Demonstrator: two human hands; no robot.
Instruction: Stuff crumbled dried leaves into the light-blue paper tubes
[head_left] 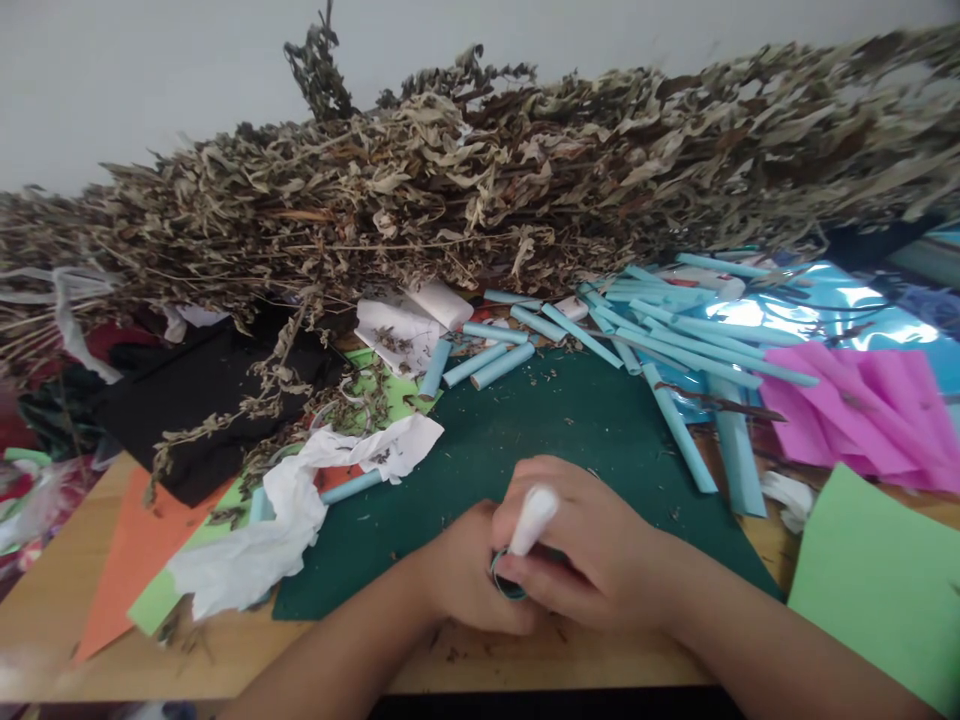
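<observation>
My left hand is closed around a rolled paper tube, whose round open end faces up toward me. Most of the tube is hidden inside the fist. My right hand is closed and pressed against the left one, its thumb at the tube's rim. A white, blunt-ended stick is pinched in the right hand and sticks up over the tube; blur hides what kind it is. Both hands are above the near edge of a dark green mat. Several light blue paper rolls lie beyond them.
Dried leafy stems are heaped along the wall. Crumpled white tissue, orange paper and black sheets lie left. On the right are pink crepe paper, green paper and shiny blue film. The wooden table ends close by.
</observation>
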